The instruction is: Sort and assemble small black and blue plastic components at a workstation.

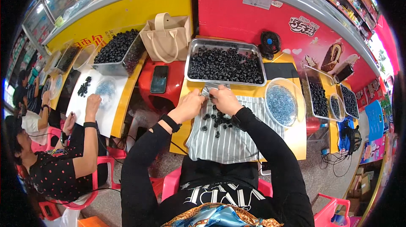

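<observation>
My left hand and my right hand are close together at the far edge of a grey-and-white striped cloth, just in front of a metal tray. The fingers of both are closed in a pinch. A bit of grey material lies between the fingertips, but what each hand grips is too small to make out. Black ring-shaped parts lie loose on the cloth below my hands. Many more of these black parts fill the tray. On the right stands a round clear tub of small bluish, see-through pieces.
A phone rests on a red stool beside a beige bag. A small black fan stands behind the tray's right corner. At left, a person works at another table with a bin of black parts. More filled containers stand at right.
</observation>
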A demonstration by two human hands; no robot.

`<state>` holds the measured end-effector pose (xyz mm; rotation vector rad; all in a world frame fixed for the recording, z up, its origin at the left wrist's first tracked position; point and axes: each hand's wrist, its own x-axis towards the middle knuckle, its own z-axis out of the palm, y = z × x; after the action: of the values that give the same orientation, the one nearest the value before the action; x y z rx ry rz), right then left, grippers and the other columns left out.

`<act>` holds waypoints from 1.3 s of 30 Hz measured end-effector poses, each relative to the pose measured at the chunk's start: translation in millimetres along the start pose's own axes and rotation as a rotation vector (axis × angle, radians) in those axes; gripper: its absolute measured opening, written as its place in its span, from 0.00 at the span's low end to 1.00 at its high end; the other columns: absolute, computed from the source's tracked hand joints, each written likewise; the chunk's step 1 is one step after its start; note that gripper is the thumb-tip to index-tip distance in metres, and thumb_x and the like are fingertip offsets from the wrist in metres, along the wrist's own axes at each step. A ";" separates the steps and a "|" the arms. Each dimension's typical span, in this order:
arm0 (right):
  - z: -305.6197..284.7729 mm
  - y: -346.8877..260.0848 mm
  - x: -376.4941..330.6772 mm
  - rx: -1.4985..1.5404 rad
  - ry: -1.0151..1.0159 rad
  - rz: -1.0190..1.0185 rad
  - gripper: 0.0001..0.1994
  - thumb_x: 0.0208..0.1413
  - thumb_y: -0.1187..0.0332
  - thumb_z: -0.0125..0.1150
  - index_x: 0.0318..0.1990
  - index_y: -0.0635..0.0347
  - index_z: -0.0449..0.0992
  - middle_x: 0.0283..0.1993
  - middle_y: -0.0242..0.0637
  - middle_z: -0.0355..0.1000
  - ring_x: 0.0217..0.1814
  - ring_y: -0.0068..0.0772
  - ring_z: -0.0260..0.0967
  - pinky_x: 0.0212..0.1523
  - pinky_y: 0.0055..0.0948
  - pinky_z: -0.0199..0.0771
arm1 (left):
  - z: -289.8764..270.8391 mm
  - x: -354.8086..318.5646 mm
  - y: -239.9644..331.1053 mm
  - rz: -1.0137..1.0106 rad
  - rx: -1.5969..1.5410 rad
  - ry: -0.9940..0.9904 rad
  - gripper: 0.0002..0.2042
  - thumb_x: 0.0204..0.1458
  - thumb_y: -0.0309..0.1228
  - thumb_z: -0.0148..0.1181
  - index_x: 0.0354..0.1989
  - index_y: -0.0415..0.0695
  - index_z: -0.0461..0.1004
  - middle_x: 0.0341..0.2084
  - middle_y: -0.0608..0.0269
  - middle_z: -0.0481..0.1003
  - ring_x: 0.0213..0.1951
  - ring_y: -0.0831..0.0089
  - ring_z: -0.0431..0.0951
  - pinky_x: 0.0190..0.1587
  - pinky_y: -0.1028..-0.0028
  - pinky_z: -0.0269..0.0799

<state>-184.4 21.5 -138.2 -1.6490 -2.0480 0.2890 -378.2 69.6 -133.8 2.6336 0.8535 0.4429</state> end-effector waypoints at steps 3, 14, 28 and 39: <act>2.0 0.6 1.0 -0.034 -0.021 -0.045 0.08 0.46 0.73 0.61 0.36 0.61 0.73 0.34 0.52 0.68 0.40 0.58 0.70 0.41 0.49 0.70 | 3.5 -2.9 2.9 -0.013 0.041 0.059 0.09 0.48 0.23 0.52 0.36 0.39 0.75 0.34 0.47 0.70 0.38 0.49 0.74 0.42 0.54 0.70; -15.2 -0.2 -9.6 0.050 0.086 -0.141 0.03 0.44 0.76 0.55 0.27 0.66 0.71 0.30 0.52 0.70 0.37 0.58 0.71 0.40 0.49 0.71 | 3.7 -8.6 7.6 -0.043 0.093 0.099 0.11 0.47 0.24 0.58 0.40 0.39 0.76 0.35 0.49 0.69 0.42 0.50 0.72 0.44 0.56 0.69; -72.8 -40.3 -108.5 0.139 0.054 -0.077 0.11 0.47 0.70 0.64 0.37 0.64 0.72 0.33 0.48 0.66 0.37 0.55 0.69 0.38 0.46 0.69 | -3.7 85.2 33.3 0.159 0.122 0.159 0.07 0.45 0.28 0.62 0.32 0.39 0.78 0.35 0.50 0.72 0.44 0.52 0.72 0.45 0.58 0.71; -90.9 -27.8 -224.5 0.198 0.140 0.179 0.08 0.51 0.67 0.61 0.34 0.62 0.72 0.32 0.46 0.67 0.33 0.54 0.69 0.32 0.46 0.68 | 16.7 111.3 42.1 0.231 0.521 0.128 0.05 0.42 0.22 0.56 0.29 0.43 0.75 0.33 0.56 0.72 0.39 0.59 0.75 0.37 0.62 0.74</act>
<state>-129.6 -213.2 -101.7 -1.6809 -1.7143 0.4115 -264.7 101.5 -110.9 3.2353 0.7887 0.5074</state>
